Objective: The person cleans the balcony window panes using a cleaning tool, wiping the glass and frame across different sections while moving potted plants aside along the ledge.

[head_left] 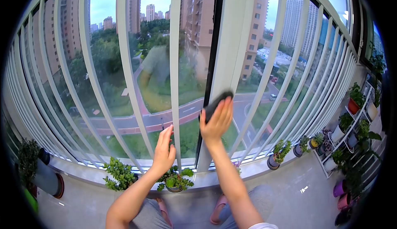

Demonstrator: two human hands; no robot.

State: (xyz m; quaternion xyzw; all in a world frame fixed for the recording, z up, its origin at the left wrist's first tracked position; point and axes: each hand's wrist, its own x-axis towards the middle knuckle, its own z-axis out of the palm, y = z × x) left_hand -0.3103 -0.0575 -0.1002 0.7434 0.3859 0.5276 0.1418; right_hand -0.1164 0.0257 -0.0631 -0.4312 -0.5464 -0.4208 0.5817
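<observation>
My right hand (217, 123) presses a dark grey or black pad (216, 106), perhaps a cloth or sponge, flat against the wide white window post (231, 43). The pad's edges are blurred, so its exact kind is unclear. Lower and to the left, my left hand (165, 151) has its fingers stretched upward beside a white railing bar (175, 76). It holds nothing that I can see; whether the fingertips touch the bar I cannot tell. A black strip (212, 59) runs down the post's left edge. Behind the bars, the window glass (155, 80) carries a hazy reflection.
Potted plants stand along the sill, including a leafy plant (120, 174), a low succulent (175, 180) and another pot (273, 161). At right, a white plant rack (326, 165) holds several pots. A tall grey planter (47, 177) stands at left. White bars curve around both sides.
</observation>
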